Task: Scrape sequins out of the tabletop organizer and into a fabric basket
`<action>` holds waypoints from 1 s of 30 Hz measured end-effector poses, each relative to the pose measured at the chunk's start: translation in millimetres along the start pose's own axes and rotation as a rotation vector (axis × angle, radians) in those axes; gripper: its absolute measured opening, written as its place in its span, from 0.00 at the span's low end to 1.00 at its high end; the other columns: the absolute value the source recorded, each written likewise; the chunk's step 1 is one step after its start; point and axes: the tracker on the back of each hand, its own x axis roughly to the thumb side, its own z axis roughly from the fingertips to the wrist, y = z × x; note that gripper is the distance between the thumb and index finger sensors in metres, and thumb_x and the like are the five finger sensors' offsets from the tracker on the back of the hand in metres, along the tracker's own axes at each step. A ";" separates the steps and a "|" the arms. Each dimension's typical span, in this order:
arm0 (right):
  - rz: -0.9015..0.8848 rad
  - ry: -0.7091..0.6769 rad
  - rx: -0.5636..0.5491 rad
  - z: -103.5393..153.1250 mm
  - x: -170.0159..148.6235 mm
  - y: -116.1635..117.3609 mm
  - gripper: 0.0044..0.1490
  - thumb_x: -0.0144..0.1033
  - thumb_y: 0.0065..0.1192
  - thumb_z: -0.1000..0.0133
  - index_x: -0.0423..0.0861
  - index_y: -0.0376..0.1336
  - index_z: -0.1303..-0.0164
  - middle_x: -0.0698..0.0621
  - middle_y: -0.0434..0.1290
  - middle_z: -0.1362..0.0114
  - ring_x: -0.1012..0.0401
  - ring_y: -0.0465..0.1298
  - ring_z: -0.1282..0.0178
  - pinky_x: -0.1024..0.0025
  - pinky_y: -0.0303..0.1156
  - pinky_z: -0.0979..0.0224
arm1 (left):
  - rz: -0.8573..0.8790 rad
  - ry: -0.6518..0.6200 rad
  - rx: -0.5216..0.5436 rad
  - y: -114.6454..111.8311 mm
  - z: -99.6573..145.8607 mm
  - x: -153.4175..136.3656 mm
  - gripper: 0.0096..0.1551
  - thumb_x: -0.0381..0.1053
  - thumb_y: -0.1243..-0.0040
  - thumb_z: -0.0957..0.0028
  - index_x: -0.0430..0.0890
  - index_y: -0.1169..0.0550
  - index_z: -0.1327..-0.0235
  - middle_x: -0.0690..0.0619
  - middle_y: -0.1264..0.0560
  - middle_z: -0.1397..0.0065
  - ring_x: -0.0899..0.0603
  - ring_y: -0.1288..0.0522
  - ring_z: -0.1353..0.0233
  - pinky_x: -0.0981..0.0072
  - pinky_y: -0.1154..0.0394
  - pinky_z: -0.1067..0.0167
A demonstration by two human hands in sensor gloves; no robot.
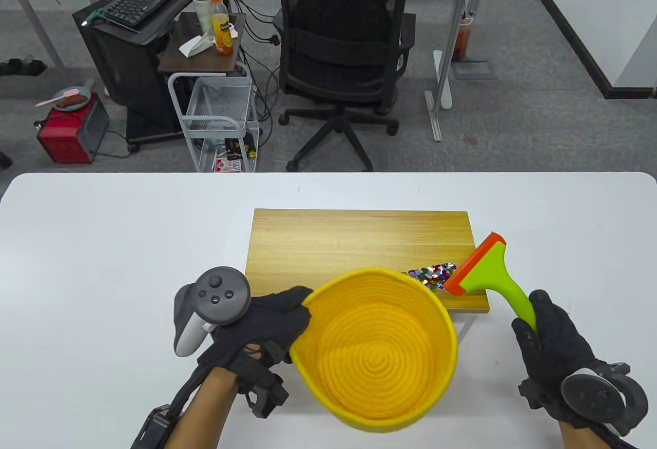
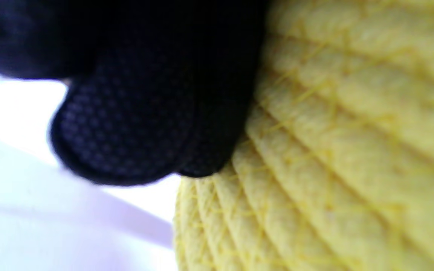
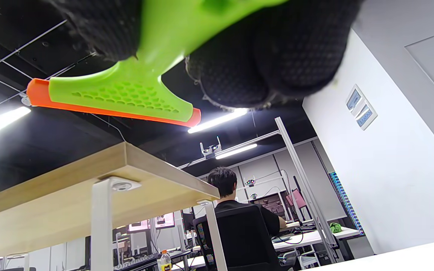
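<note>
From my station I saw the left hand [image 1: 267, 323] gripping the rim of the yellow woven basket [image 1: 377, 349], fingers curled against its coiled outer wall; the left wrist view showed a gloved fingertip [image 2: 126, 143] pressed right up to the stitched yellow coils [image 2: 352, 150]. The basket was tilted, its mouth turned up toward the table camera, and its far rim overlapped the near edge of the wooden tabletop organizer [image 1: 354, 243], a raised board on white legs standing on the white table [image 1: 102, 243].

The right hand [image 1: 552, 346] was closed around the handle of a lime-green scraper [image 1: 493, 279] with an orange blade. The blade sat at the organizer's near right corner, just beside the sequins [image 1: 431, 273], a small multicoloured heap lying on the wood between the blade and the basket's rim. I could not tell whether the blade touched the board. In the right wrist view the scraper [image 3: 126, 94] hung above the organizer's edge [image 3: 89, 177], with the gloved fingers [image 3: 277, 56] wrapped about its handle.

Beyond the table stood a black office chair [image 1: 344, 43] and a small white wire cart [image 1: 218, 115].
</note>
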 end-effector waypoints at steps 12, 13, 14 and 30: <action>-0.007 -0.001 -0.007 1.1 -0.7 -1.1 0.39 0.49 0.58 0.36 0.38 0.55 0.22 0.39 0.71 0.31 0.49 0.81 0.46 0.58 0.81 0.44 | -0.027 0.043 -0.351 -81.1 -42.6 -39.9 0.25 0.53 0.36 0.47 0.44 0.21 0.41 0.39 0.09 0.65 0.39 0.10 0.72 0.50 0.15 0.72; -0.009 0.000 -0.008 1.0 -0.9 -1.5 0.39 0.49 0.58 0.36 0.38 0.55 0.22 0.39 0.71 0.31 0.49 0.81 0.46 0.58 0.81 0.44 | -0.031 0.056 -0.368 -86.2 -45.2 -44.0 0.25 0.53 0.37 0.47 0.44 0.21 0.41 0.39 0.09 0.65 0.39 0.10 0.72 0.50 0.14 0.72; -0.010 0.000 -0.010 1.0 -1.2 -1.7 0.39 0.49 0.58 0.36 0.38 0.55 0.22 0.39 0.71 0.31 0.49 0.81 0.46 0.58 0.81 0.44 | -0.030 0.071 -0.383 -91.8 -47.9 -48.6 0.25 0.53 0.37 0.47 0.44 0.21 0.40 0.39 0.09 0.65 0.39 0.10 0.71 0.50 0.14 0.72; -0.009 -0.001 0.004 1.3 -1.3 1.3 0.39 0.49 0.58 0.36 0.38 0.55 0.22 0.39 0.71 0.31 0.49 0.81 0.46 0.58 0.81 0.44 | -0.159 0.233 -0.179 -101.8 -59.4 -80.8 0.26 0.53 0.38 0.47 0.41 0.23 0.39 0.39 0.10 0.63 0.39 0.10 0.70 0.50 0.14 0.70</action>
